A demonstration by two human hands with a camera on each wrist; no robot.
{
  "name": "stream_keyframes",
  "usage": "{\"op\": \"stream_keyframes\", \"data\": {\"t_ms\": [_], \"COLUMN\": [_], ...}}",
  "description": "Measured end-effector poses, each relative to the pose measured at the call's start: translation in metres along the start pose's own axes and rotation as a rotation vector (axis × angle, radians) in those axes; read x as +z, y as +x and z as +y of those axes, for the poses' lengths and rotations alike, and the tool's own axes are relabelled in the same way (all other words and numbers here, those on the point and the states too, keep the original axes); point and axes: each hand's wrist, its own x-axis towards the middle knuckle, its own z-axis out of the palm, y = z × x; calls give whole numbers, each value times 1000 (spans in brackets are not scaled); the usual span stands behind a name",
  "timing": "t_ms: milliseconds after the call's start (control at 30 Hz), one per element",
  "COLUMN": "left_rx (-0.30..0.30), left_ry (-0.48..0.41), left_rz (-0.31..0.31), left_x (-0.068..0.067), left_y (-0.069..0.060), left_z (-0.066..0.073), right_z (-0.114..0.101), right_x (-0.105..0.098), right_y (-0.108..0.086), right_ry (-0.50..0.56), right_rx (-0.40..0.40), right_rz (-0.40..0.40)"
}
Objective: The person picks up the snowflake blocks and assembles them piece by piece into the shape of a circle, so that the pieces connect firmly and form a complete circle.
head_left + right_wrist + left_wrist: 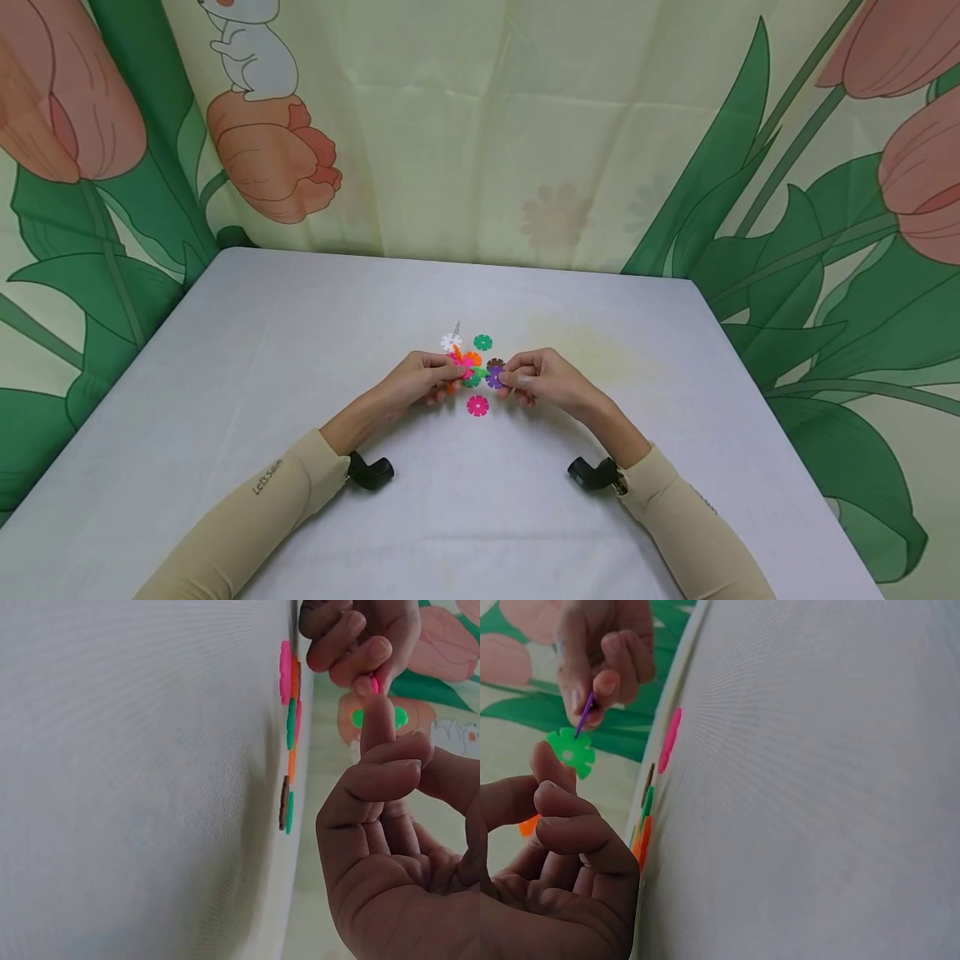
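Between finger and thumb, my left hand (416,379) pinches a pink notched plastic disc (375,685). Beyond it is a light green notched disc (577,754), standing between the two hands. An orange piece (529,825) shows behind the left fingers; whether it joins the pink disc is hidden. My right hand (553,382) pinches a purple notched disc (494,377), seen edge-on in the left wrist view, where its edge meets the light green disc's rim. Both hands are raised above the table, close together.
On the white-covered table (300,333), loose notched discs lie around the hands: a green disc (483,342), a white disc (451,342), a pink disc (477,406) nearer me and a brown disc (495,363). A flower-printed curtain (480,133) hangs behind the table.
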Motion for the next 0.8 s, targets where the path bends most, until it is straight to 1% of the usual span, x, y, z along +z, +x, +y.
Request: {"op": "stream_keyframes", "data": {"t_ms": [233,667,800], "left_rx": [-5,7,11], "left_ry": [-8,3,6], "left_rz": [11,-6,-9], "left_x": [-1,-3,-3], "left_y": [0,1,1], "left_z": [1,-2,-2], "right_z": [1,4,3], "right_x": [0,1,1], "right_y": [1,1,1], "right_ry": [-4,9,15], "right_rx": [-14,-47,-46], "right_rz": [-7,-12,-10]}}
